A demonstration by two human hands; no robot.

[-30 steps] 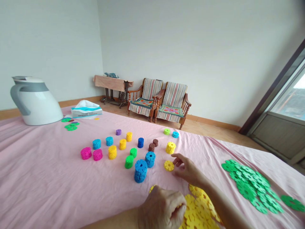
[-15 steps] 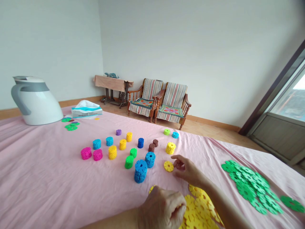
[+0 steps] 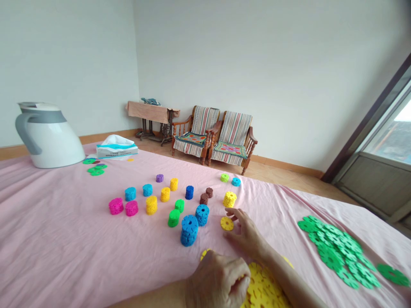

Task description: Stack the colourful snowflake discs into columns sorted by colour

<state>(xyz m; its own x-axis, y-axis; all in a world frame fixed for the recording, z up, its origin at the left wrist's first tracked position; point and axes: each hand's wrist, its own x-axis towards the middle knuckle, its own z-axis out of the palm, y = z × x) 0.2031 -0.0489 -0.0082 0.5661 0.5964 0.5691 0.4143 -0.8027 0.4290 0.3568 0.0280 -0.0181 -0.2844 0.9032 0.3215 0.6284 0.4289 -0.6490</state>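
My right hand reaches out with its fingers apart, thumb and forefinger beside a flat yellow notched disc on the cloth. Whether the fingertips touch that disc I cannot tell. Closer to me, my left hand is closed in a fist, and what it may hold is hidden. A loose heap of yellow notched discs lies to its right, partly under my right forearm. Behind the left fist another yellow disc peeks out. Beyond my right hand stands a stack of yellow discs.
Tall blue stacks stand left of my hands, with several smaller coloured stacks beyond. Green discs lie heaped at right on the pink cloth. A white jug and a tissue pack stand far left.
My right hand has moved left and its spread fingers now come around the edge of the single yellow disc. The left fist stays in place.
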